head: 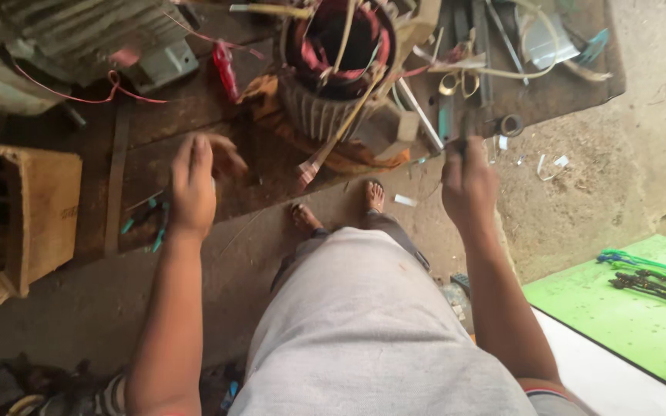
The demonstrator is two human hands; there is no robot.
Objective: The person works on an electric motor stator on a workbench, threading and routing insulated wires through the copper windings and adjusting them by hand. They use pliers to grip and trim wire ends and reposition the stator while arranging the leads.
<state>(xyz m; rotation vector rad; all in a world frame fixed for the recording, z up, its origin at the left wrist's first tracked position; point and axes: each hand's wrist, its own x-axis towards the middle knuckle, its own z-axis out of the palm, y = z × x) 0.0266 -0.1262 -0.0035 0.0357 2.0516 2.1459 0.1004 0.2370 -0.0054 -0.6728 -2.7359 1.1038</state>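
Bare-fingered, the left hand point(194, 185) hovers loosely open, holding nothing, at seven o'clock from the stator point(338, 73). At four o'clock, the right hand point(468, 185) is fisted around a thin tool point(465, 127).

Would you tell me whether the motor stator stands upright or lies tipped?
Upright: the motor stator stands on end on the wooden platform, its open bore facing up.
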